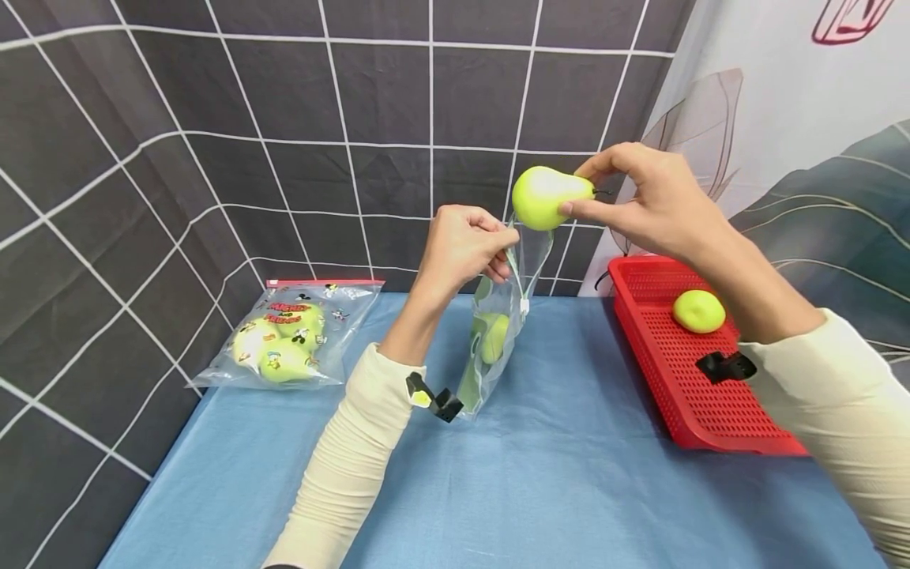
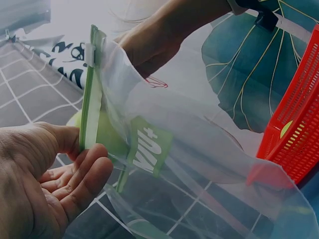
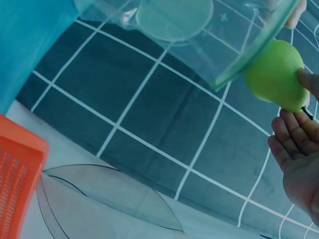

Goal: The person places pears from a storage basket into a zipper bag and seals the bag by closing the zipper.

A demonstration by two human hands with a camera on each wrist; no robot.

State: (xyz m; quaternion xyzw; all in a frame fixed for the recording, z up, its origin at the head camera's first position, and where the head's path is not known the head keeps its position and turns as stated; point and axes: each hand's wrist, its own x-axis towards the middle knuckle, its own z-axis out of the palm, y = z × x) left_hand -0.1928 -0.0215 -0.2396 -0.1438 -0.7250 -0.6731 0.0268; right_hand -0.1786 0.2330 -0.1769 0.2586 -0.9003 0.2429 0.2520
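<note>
My right hand (image 1: 657, 194) pinches a yellow-green pear (image 1: 547, 197) near its stem end, and the pear lies sideways right at the mouth of a clear zip bag (image 1: 515, 316). With thumb and fingers my left hand (image 1: 462, 249) holds that bag up by its green-edged rim. One green fruit (image 1: 493, 336) shows inside the bag, blurred by the plastic. In the left wrist view a white slider (image 2: 89, 55) sits on the bag's green zip strip. The right wrist view shows the pear (image 3: 278, 74) touching or very near the bag's edge; I cannot tell which.
A red perforated basket (image 1: 647, 363) stands at the right with one yellow-green fruit (image 1: 699, 310) in it. At the left lies a printed zip bag (image 1: 341, 316) with a red closure, holding several green fruits. Blue cloth (image 1: 554, 490) covers the table, backed by a dark gridded sheet (image 1: 384, 95).
</note>
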